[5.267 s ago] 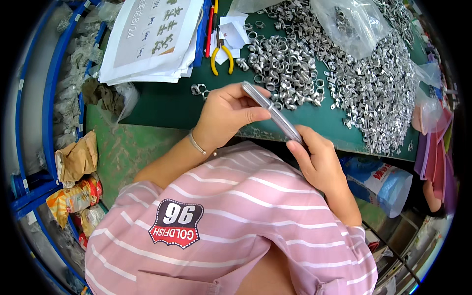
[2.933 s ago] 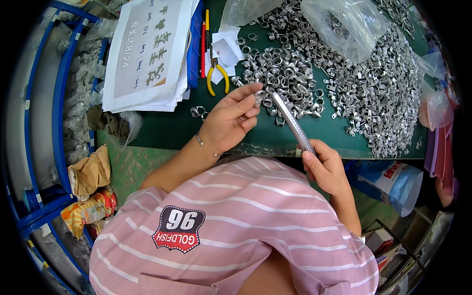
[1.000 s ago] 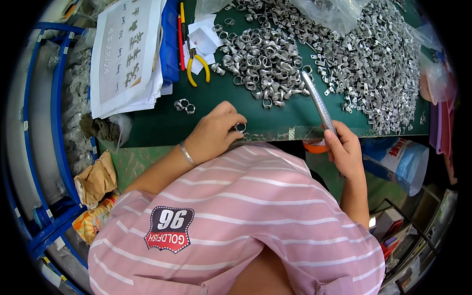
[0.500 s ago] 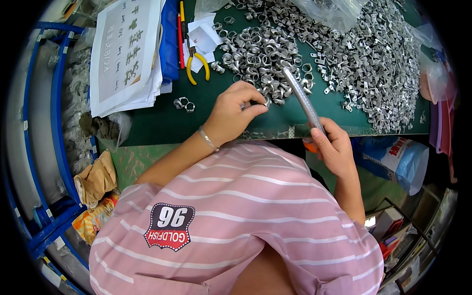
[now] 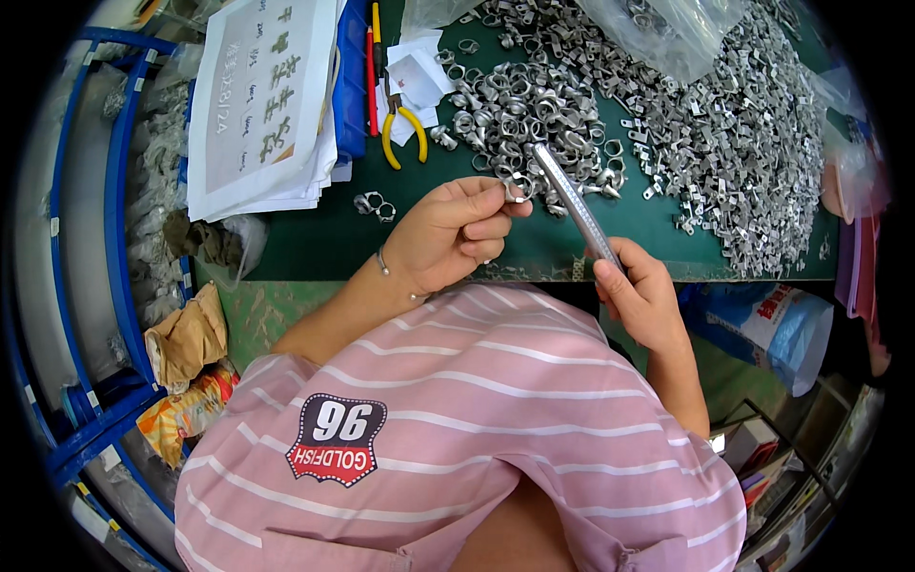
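watching remotely, i see the left hand (image 5: 453,227) pinching one silver-coloured ring (image 5: 511,195) just off the ring mandrel (image 5: 577,204) clasped in the right hand (image 5: 639,291), a few rings (image 5: 365,203) lying apart at the left hand's ten o'clock and a ring heap (image 5: 530,114) (plenty remaining, i'd judge) at its one o'clock.

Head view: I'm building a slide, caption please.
Left hand pinches a metal ring; right hand holds a silvery rod.

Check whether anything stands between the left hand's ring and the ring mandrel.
Nothing visible blocks the gap between the ring in the left hand and the ring mandrel in the right hand; piled rings show behind, seemingly lower.
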Motion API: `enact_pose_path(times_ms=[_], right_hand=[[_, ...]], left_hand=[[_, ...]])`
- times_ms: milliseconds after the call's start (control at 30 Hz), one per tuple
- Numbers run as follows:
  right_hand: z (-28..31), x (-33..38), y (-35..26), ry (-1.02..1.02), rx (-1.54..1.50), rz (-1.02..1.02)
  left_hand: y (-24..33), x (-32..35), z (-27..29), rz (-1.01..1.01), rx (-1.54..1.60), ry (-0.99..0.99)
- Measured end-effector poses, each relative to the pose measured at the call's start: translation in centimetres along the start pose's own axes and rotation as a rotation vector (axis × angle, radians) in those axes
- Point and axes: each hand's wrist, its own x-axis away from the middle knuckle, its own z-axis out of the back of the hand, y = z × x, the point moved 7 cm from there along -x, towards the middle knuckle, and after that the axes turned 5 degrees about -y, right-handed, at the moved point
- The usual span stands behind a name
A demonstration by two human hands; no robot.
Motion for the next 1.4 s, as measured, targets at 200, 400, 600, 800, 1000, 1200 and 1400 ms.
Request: enact_pose_path(times_ms=[200, 400, 600, 800, 1000, 1200, 1400], right_hand=[[-0.3, 0.2, 0.1, -0.034, 0.054, 0.000], [-0.4, 0.2, -0.2, -0.059, 0.119, 0.000], [-0.5, 0.2, 0.0, -0.037, 0.079, 0.001], [0.5, 0.7, 1.5, 0.025, 0.044, -0.059], [-0.1, -0.1, 1.1, -0.019, 0.052, -0.029], [0.0, 0.1, 1.0, -0.010, 0.035, -0.001], [0.0, 0.5, 1.2, 0.011, 0.015, 0.004]], left_hand=[[0.3, -0.2, -0.4, 0.002, 0.041, -0.018], [0.4, -0.3, -0.2, -0.006, 0.035, -0.048], [2.7, 1.8, 0.6, -0.139, -0.316, 0.218], [7.3, 8.9, -1.7, -0.590, -1.707, 0.641], [7.2, 11.6, -0.2, -0.673, -1.867, 0.925], [7.4, 10.1, 0.7, -0.607, -1.930, 0.881], [7.4, 2.9, -0.9, -0.748, -2.058, 0.652]])
